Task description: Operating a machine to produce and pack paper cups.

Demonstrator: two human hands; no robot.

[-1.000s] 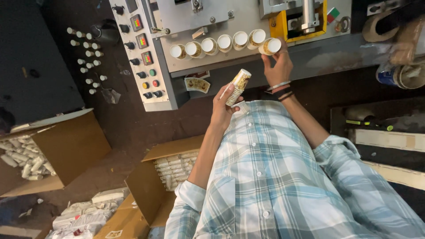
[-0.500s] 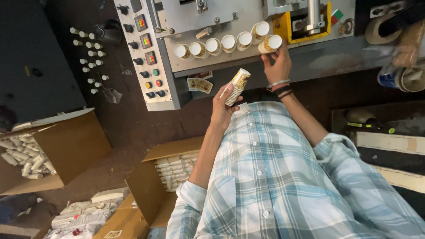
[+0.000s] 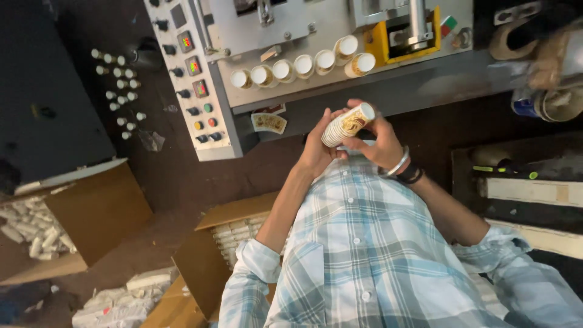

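Both hands grasp one short stack of nested paper cups [image 3: 347, 124], held on its side just above the chest of the plaid shirt: the left hand [image 3: 317, 147] cups the closed end from below, and the right hand [image 3: 378, 138], with its bangle and dark bands at the wrist, closes over the open, white-rimmed end. As for the surroundings, the grey cup machine [image 3: 316, 36] fills the top of the view, its control panel [image 3: 193, 79] of buttons and small lit displays hanging down on the left. Below it, an open cardboard box [image 3: 240, 234] at the person's side already holds rows of packed stacks, and another box [image 3: 54, 228] further left also has wrapped stacks in it. On the machine's ledge a row of cups [image 3: 303, 64] stands waiting, white rims up, so by my reading some packing is done while that row and the stack in hand remain to be boxed.
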